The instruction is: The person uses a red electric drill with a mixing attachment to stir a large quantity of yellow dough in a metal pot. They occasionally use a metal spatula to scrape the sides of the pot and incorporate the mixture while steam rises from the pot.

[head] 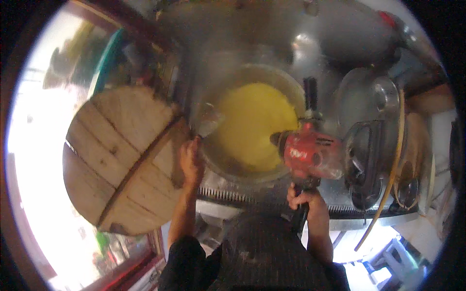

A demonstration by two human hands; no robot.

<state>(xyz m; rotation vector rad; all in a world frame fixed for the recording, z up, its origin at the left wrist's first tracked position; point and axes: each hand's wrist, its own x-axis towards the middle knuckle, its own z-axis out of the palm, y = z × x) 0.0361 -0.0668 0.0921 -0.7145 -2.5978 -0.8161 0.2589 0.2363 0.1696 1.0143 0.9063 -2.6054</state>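
Note:
My right hand (305,198) grips the handle of a red power drill (313,154), whose chuck points left over the right side of a large round pot (247,178). Yellow liquid or batter (258,123) fills the pot's bottom. My left hand (191,160) is closed at the pot's left rim, beside a scraper-like tool (209,122) that reaches over the pot; blur hides its exact shape. Just left of that hand is a round wooden lid (134,156) with a dark crossbar. Any bit below the drill's chuck cannot be made out.
Metal pans (366,160) stand on the steel counter at the right, with a long thin stick (386,192) lying across its edge. A dark, large round vessel (358,32) is at the upper right. A slotted grille (229,194) runs along the counter's near edge.

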